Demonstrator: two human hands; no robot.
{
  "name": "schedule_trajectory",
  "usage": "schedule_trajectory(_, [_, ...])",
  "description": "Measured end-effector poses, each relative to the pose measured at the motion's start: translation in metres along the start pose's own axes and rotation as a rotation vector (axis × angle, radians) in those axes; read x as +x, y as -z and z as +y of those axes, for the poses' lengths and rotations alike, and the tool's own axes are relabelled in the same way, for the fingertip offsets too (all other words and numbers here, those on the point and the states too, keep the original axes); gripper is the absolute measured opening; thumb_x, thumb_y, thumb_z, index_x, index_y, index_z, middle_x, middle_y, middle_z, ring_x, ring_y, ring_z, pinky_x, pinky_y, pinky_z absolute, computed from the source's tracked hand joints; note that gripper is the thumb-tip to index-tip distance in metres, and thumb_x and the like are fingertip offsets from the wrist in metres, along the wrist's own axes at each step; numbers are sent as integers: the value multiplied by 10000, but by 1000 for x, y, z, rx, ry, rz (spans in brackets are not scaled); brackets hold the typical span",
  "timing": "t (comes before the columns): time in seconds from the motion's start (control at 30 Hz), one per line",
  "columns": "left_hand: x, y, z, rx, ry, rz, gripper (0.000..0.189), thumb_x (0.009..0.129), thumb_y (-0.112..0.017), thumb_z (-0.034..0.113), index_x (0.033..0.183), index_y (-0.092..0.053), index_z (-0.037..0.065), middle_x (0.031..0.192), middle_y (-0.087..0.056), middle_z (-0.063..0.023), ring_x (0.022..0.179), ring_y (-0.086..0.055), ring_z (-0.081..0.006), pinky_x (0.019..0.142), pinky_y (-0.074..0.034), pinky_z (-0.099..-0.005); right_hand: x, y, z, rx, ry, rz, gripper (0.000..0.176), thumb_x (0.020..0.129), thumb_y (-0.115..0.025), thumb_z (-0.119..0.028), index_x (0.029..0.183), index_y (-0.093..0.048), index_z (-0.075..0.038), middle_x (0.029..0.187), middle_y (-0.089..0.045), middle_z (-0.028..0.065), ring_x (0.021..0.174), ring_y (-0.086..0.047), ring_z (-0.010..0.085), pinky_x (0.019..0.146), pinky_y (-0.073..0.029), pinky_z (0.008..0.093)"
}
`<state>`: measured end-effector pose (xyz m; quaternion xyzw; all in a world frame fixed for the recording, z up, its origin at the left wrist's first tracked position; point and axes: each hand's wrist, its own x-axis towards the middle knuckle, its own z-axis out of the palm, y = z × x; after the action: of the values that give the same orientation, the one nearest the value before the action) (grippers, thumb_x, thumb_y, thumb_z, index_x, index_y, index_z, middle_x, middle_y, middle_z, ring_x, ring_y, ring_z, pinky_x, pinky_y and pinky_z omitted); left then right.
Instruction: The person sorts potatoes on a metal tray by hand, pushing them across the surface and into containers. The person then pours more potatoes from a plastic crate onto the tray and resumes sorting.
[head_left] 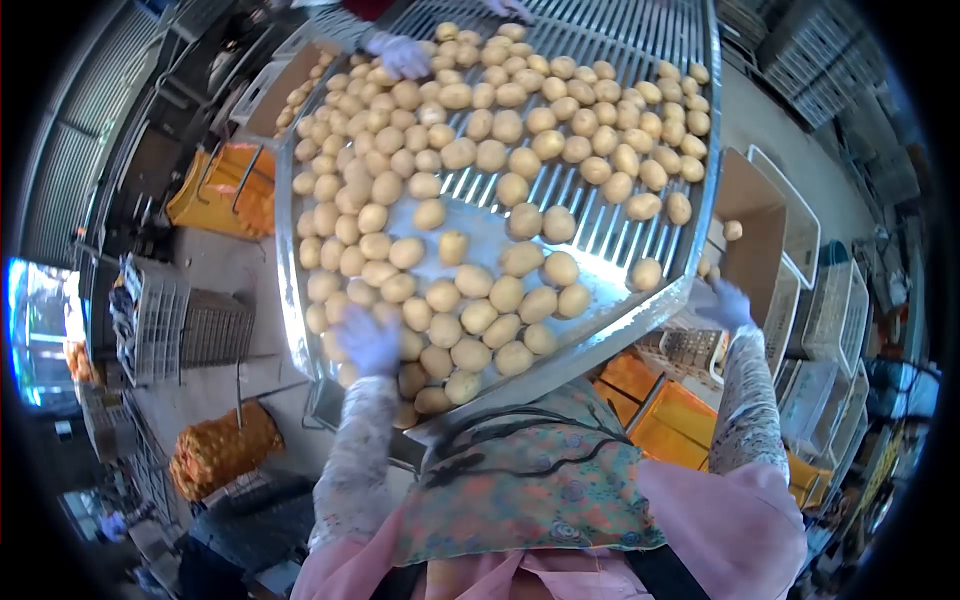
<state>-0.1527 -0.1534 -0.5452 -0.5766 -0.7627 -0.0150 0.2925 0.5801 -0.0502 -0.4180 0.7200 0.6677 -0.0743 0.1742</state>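
Observation:
Many potatoes (470, 280) lie on a slatted metal sorting table (640, 45), with a smooth metal plate at its near end. My left hand (368, 340), in a purple glove, rests over the potatoes at the near left corner. Its fingers are spread and slightly blurred, and no potato shows gripped in it. Past the table's right edge, my right hand (724, 304) reaches over the crates, also gloved, fingers stretched out. Close to its fingertips are small potatoes, partly hidden. A single potato (733, 230) shows beside the cardboard-lined crate (757, 225) there.
Across the table a co-worker's gloved hand (400, 56) touches potatoes at the far left. White plastic crates (835, 310) stand to the right, orange crates (670, 415) below the table's near edge. A filled net sack (225, 450) and a grey crate (215, 328) sit on the left floor.

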Motion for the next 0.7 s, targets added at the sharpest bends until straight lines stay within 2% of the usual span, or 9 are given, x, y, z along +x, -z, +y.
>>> schedule_trajectory(0.07, [24,84,62,4,-2,-307,804,958,-580,506,1519,-392,-38,1525,-420,-312,1398,-348,-599,1121,-249,-732,-4,-48,4,248,-131,176,447,874,-696,-343,1258,-654,-119,1193,-692,159,1135,-644,357,982,-510,430])
schedule_trajectory(0.13, [20,141,97,-438,59,-353,878,942,-586,552,1537,-356,-52,1562,-378,-283,1440,-293,-576,1160,-186,-713,-12,-45,0,226,-131,138,360,915,-652,-259,1244,-664,-110,1188,-696,157,1119,-653,358,968,-512,439])
schedule_trajectory(0.23, [2,157,59,-898,-147,-425,851,935,-605,522,1551,-352,-9,1568,-369,-279,1461,-300,-523,1195,-158,-664,-23,-49,11,251,-13,175,419,885,-695,-230,1281,-664,-96,1180,-702,160,1105,-665,341,973,-510,433])
schedule_trajectory(0.33, [-19,171,-11,-738,-329,-589,833,936,-611,514,1568,-346,42,1582,-349,-278,1478,-303,-475,1216,-156,-616,-32,-61,24,263,-14,113,489,877,-681,-237,1348,-627,-117,1232,-683,171,1151,-649,346,998,-502,427])
schedule_trajectory(0.43, [-16,142,-61,-524,-103,-489,802,931,-612,506,1557,-375,64,1571,-370,-274,1479,-284,-490,1187,-168,-665,-42,-5,-7,162,-127,148,646,829,-672,-183,1460,-539,-167,1396,-603,154,1264,-591,340,1061,-458,442])
schedule_trajectory(0.53, [30,92,-28,-526,197,-299,825,927,-594,524,1538,-381,12,1563,-365,-296,1479,-279,-493,1193,-155,-663,-18,43,-35,257,103,545,684,810,-687,-127,1474,-524,-151,1451,-554,181,1281,-565,375,1074,-443,455])
schedule_trajectory(0.6, [52,97,53,-341,321,-344,879,924,-583,561,1523,-365,-45,1566,-336,-330,1468,-282,-517,1211,-170,-614,-14,98,-115,403,312,474,622,816,-748,-184,1409,-581,-96,1441,-551,216,1263,-569,397,1070,-446,460])
schedule_trajectory(0.67, [74,157,82,-507,-18,-545,913,923,-571,592,1493,-372,-93,1546,-349,-346,1467,-298,-499,1207,-177,-619,-5,111,-176,304,652,489,676,768,-790,-247,1408,-598,-143,1480,-504,227,1314,-512,418,1100,-403,492])
schedule_trajectory(0.7, [59,169,86,-615,-125,-439,879,921,-579,579,1495,-390,-59,1544,-365,-327,1457,-318,-493,1199,-201,-616,-5,115,-209,235,781,461,705,736,-803,-335,1394,-614,-170,1486,-490,221,1338,-477,428,1117,-361,541])
